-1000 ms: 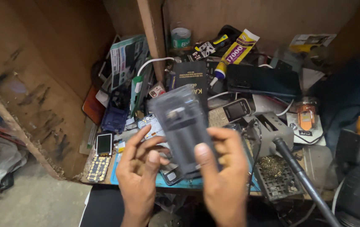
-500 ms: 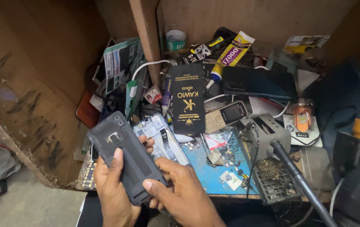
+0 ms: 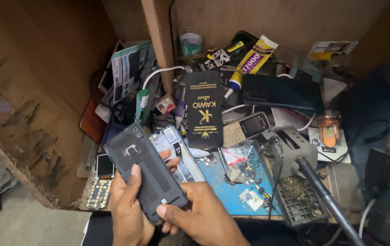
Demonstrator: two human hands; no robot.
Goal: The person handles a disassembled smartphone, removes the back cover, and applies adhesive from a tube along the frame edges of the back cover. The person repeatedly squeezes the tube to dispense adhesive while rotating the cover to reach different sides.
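Presently held: one dark grey phone back cover (image 3: pixel 145 171), camera cut-out at its upper left, tilted with its top toward the upper left, raised over the near left edge of the bench (image 3: pixel 231 193)
- Left hand (image 3: pixel 129 207): closed round the cover's left side from beneath, thumb laid flat on its face
- Right hand (image 3: pixel 201 216): closed on the cover's lower right corner, thumb pressing the face, fingers under it
- Edges: near bench edge runs just behind both hands; left edge meets a bare wooden wall (image 3: pixel 35 91); a wooden post (image 3: pixel 160 50) rises at the back; concrete floor (image 3: pixel 26 223) lies open at lower left, the widest free room in view
- Directly behind the cover: opened phone chassis (image 3: pixel 172 146) lying flat, partly hidden by it
- Left of the cover: small phone screen (image 3: pixel 104 166) and keypad board (image 3: pixel 97 193), at the bench's left edge
- Centre: black flat box with gold print (image 3: pixel 204 109); keypad phone (image 3: pixel 246 130) touching its right side
- Right of the hands: blue work mat (image 3: pixel 231 191) strewn with small parts; grey soldering stand (image 3: pixel 293 150); black rod-shaped tool handle (image 3: pixel 324 196) slanting across the lower right, closing off that side
- Rear: glue tube (image 3: pixel 249 61), white cable (image 3: pixel 158 73), dark flat device (image 3: pixel 281 93); packed tight, little bare surface
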